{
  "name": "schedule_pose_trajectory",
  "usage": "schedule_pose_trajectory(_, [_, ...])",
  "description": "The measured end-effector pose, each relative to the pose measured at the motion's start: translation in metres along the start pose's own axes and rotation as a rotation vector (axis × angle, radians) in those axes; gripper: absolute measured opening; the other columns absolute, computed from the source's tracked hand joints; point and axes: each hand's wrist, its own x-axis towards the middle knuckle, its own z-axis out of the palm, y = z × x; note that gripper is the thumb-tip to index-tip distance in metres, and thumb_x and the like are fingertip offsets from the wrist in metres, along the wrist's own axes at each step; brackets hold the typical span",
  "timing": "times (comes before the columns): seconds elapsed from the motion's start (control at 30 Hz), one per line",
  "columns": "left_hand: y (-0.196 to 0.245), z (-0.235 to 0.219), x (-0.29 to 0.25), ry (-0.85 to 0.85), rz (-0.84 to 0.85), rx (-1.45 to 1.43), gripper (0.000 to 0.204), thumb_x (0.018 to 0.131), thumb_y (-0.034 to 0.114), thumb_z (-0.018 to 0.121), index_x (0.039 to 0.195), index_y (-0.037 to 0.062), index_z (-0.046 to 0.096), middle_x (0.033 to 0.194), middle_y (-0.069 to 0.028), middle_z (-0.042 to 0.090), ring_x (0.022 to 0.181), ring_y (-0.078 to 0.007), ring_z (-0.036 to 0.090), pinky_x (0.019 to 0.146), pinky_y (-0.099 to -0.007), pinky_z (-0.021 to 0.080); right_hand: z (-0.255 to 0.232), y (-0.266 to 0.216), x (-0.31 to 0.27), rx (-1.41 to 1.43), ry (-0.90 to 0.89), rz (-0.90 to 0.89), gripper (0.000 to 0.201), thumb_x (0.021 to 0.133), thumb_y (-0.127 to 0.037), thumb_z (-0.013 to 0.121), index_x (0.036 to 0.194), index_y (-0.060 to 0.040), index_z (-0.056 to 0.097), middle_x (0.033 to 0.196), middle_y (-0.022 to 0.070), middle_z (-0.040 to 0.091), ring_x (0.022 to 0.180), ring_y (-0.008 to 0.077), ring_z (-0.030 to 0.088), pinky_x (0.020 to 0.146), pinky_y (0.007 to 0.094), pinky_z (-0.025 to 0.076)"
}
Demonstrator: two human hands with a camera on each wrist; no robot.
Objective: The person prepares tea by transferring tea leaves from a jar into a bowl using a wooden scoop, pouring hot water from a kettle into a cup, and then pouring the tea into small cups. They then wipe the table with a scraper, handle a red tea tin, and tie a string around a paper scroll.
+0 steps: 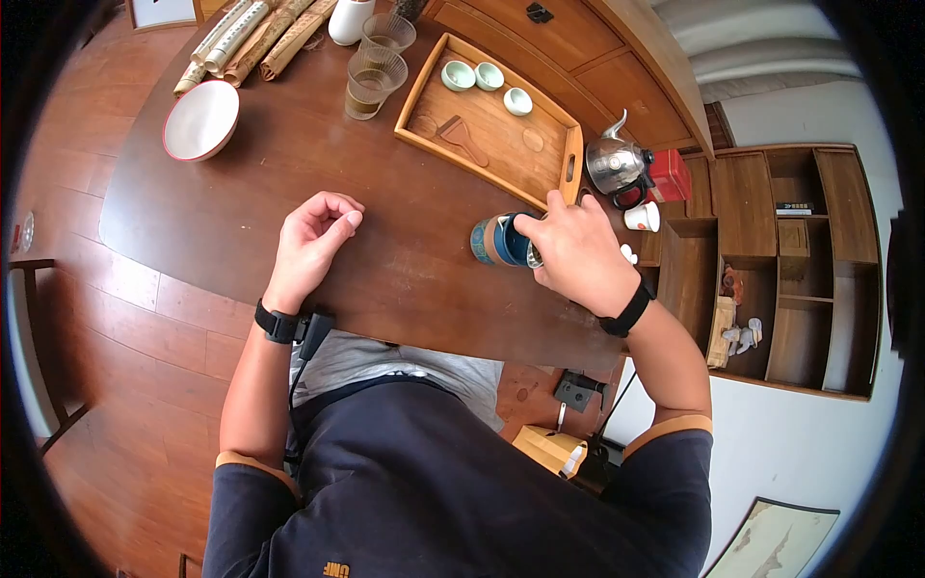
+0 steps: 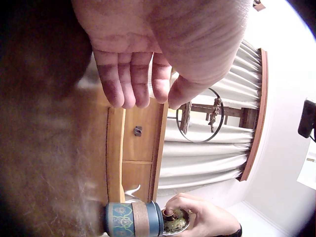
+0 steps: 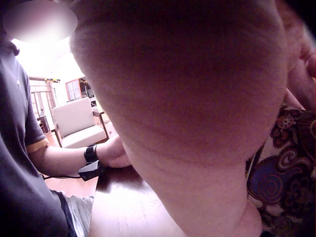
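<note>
A teal canister (image 1: 488, 241) with a gold pattern and a brown band stands on the table at the person's right. The right hand (image 1: 585, 249) is right at its mouth. In the left wrist view the fingers of that hand pinch the knob of a round patterned lid (image 2: 178, 222), tilted beside the canister's rim. The left hand (image 1: 313, 246) is over the table at the left, fingers loosely bent, holding nothing. Its palm and relaxed fingers (image 2: 140, 89) show in the left wrist view. In the right wrist view the hand covers most of the picture.
A wooden tray (image 1: 453, 160) with three small cups (image 1: 488, 76) lies behind the canister. A steel kettle (image 1: 617, 162) and a white paper cup (image 1: 643, 217) stand at the right. Two clear glasses (image 1: 374, 85), a white bowl (image 1: 202, 120) and several rolled scrolls (image 1: 252, 34) occupy the back left.
</note>
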Motion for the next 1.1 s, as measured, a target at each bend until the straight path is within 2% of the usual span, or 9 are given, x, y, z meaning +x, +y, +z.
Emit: schedule_pose_trajectory(1.1, [0.0,-0.001,0.0,-0.003,0.008,0.017,0.008,0.101,0.011,0.069,0.102,0.0024,0.068,0.111,-0.006,0.07,0.094,-0.01,0.062,0.085,-0.0255,0.052,-0.011,-0.001,0.003,-0.01,-0.044,0.016,0.034,0.07,-0.013,0.083,0.102,-0.0148,0.069,0.092,0.016,0.062,0.079,0.0325,0.069,0.079,0.0448,0.047])
